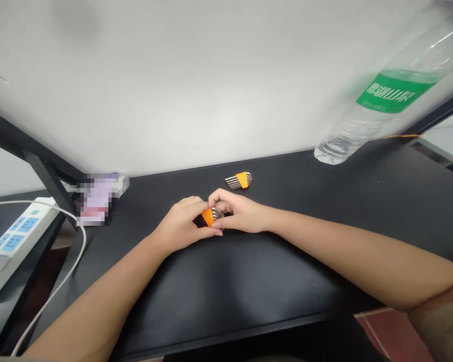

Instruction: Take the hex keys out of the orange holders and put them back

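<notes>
Between my two hands is a hex key set (208, 217), several L-shaped metal keys in an orange holder, just above the black table (226, 281). My left hand (184, 221) is closed around the holder from the left, thumb below and fingers above. From the right, my right hand (239, 211) pinches the set at the bent ends of the keys, its fingers curled. Parts of the keys are hidden by my fingers. A second hex key set (242, 180), also with an orange holder, lies on the table just beyond my right hand.
A large clear bottle (396, 93) with a green label stands at the back right by the white wall (196, 90). On the left are a blurred-out package (96, 198), a white power strip (18, 231), a white cable (83, 246) and a dark frame bar (49, 176).
</notes>
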`<state>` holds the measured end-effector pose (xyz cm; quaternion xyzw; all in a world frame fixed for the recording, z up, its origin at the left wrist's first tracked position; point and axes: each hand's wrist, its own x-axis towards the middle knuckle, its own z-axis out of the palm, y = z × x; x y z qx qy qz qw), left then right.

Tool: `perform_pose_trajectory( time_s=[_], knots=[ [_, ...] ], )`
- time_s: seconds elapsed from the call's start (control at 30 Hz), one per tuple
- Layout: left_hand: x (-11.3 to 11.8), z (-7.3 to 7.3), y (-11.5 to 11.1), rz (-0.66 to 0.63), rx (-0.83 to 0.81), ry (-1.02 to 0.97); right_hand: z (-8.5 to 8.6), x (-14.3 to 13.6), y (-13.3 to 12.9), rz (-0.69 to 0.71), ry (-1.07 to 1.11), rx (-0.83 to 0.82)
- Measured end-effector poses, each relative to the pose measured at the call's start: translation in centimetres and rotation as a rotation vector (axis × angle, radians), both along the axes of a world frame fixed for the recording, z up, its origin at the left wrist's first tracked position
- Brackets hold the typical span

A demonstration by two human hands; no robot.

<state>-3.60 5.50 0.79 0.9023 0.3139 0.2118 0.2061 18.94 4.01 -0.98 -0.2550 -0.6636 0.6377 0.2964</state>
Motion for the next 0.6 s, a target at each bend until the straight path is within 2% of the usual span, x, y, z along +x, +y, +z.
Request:
perform_pose_trajectory(
  time_s=[0.17, 0.3, 0.47, 0.6],
  knots=[
    [-0.1, 0.2, 0.1, 0.044, 0.052, 0.044, -0.4, -0.6, -0.7, -0.128, 0.067, 0.030],
    [-0.2, 0.1, 0.2, 0.076, 0.058, 0.075, -0.7, -0.9, -0.8, -0.145, 0.122, -0.032],
    [-0.2, 0.2, 0.2, 0.100, 0.083, 0.123, -0.5, -1.1, -1.0, -0.220, 0.098, 0.000],
    [-0.3, 0.3, 0.4, 0.116, 0.132, 0.190, -0.5, -1.1, -0.9, -0.252, 0.112, -0.040]
  ],
)
